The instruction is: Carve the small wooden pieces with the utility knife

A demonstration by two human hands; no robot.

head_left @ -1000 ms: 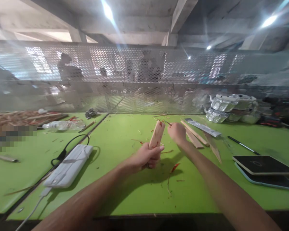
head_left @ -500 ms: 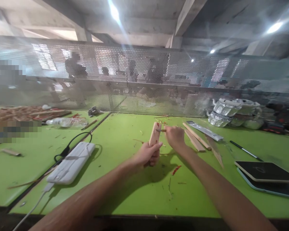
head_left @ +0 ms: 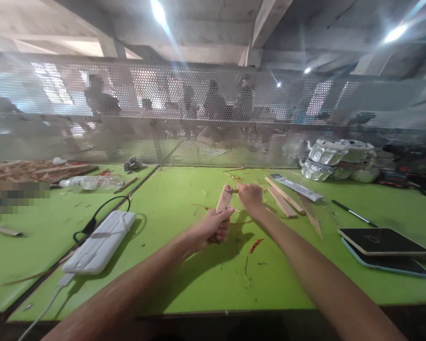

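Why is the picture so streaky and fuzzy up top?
Head view: ceiling lamps flare into white streaks; people behind the mesh screen look hazy; the hands cast a dark shadow on the green table; edges bend.

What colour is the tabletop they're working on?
Bright lime green, seen in the head view: the tabletop under the left hand.

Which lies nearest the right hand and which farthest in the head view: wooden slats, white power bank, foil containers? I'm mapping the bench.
1. wooden slats, just right of the right hand.
2. foil containers, far right, by the mesh.
3. white power bank, far left, cable attached.
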